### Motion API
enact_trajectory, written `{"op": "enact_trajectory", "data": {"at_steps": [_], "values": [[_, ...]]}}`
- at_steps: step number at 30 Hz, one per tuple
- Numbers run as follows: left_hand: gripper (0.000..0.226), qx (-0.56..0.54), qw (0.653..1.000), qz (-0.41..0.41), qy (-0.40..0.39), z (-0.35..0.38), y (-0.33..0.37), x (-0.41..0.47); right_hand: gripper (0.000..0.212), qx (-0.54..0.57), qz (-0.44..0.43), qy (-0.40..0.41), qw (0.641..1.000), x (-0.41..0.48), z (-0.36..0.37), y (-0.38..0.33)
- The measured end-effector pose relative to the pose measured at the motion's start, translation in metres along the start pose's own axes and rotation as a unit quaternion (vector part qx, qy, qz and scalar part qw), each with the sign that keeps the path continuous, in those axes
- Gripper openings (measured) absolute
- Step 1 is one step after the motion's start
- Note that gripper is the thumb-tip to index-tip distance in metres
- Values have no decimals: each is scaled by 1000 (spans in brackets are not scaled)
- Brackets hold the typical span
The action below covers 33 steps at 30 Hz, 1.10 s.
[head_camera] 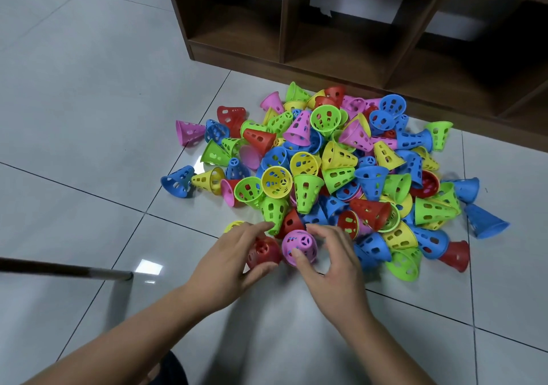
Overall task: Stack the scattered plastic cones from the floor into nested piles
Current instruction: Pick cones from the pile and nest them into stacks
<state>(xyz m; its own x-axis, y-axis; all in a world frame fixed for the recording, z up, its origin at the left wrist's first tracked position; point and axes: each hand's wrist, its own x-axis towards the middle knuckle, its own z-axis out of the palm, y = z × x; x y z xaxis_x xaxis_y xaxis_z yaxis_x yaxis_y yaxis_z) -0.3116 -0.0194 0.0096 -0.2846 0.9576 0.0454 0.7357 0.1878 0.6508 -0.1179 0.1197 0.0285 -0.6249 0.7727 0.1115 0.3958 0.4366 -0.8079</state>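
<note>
A heap of several perforated plastic cones [335, 165] in blue, green, yellow, red and pink lies scattered on the tiled floor. At the heap's near edge my left hand [234, 263] curls its fingers and thumb round a red cone [262, 252]. Right beside it, my right hand [329, 257] holds a pink cone [298, 245], thumb on its near side and fingers over its far side. The two cones almost touch. A yellow cone [234, 225] peeks out behind my left hand.
A dark wooden shelf unit [341, 28] with open compartments stands just behind the heap. A thin dark rod with a metal tip [68, 269] lies over the floor at the left. Grey floor tiles [89, 102] stretch to the left and front.
</note>
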Motion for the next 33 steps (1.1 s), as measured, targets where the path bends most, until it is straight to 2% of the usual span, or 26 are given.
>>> {"op": "enact_trajectory", "data": {"at_steps": [4,8,11,13,17,21,25,28,33], "values": [[61,-10,999,-37,-4,-10,-5,8,25,10,-1,3,1000,9,-4,1],[46,-14,999,-35,35,-23,-13,28,23,28,12,41,999,34,-6,5],[34,13,997,-42,59,-30,-25,45,19,17,20,39,999,56,-7,13],[30,50,996,-33,65,-32,-35,54,27,-17,21,15,1000,71,-7,15],[43,113,993,-17,37,-31,-52,64,49,-91,-14,-25,995,95,-5,15],[43,157,987,-21,11,-27,-68,67,69,-161,-27,-70,984,111,1,22],[26,177,984,-9,28,-26,-81,67,85,-205,-29,-97,974,113,4,29],[14,184,982,0,48,-27,-87,67,92,-240,-27,-95,966,111,7,34],[13,185,980,5,71,-31,-86,63,89,-218,-5,-78,973,110,10,35]]}}
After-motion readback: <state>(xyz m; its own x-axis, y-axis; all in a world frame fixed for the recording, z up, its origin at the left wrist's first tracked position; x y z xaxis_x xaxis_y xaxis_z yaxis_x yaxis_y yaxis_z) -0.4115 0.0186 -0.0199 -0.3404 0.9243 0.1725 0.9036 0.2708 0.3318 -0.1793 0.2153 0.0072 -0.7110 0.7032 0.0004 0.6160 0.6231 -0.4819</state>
